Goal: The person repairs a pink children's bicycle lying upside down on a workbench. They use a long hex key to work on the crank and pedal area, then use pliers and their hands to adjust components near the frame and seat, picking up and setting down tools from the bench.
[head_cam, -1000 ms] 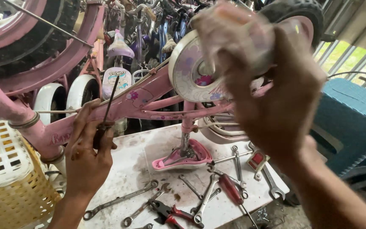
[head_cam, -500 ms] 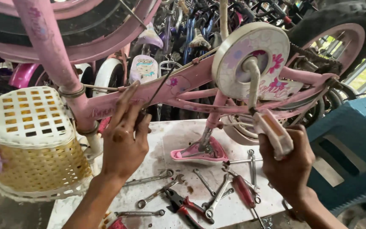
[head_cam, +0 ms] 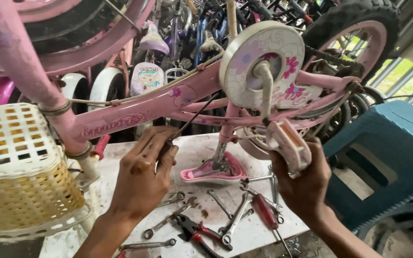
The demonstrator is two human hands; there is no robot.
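Note:
A small pink bicycle (head_cam: 135,112) stands upside down on a white board, resting on its pink saddle (head_cam: 213,171). My left hand (head_cam: 142,177) pinches a thin dark rod-like tool (head_cam: 192,119) that angles up toward the frame. My right hand (head_cam: 302,184) grips the whitish pedal (head_cam: 290,143) from below. The crank arm (head_cam: 264,88) runs up from the pedal to the round white chain guard (head_cam: 261,64) with pink flowers. The rear wheel (head_cam: 359,33) sits at the upper right.
Several wrenches (head_cam: 168,220), red-handled pliers (head_cam: 201,234) and a red-handled screwdriver (head_cam: 266,212) lie on the white board (head_cam: 254,229). A white and yellow basket (head_cam: 17,172) hangs at the left. A blue plastic stool (head_cam: 383,157) stands to the right. More bicycles crowd the background.
My right hand came down from the chain guard to the pedal and now grips it. The view shifted, and my left hand with the thin tool sits lower and more central.

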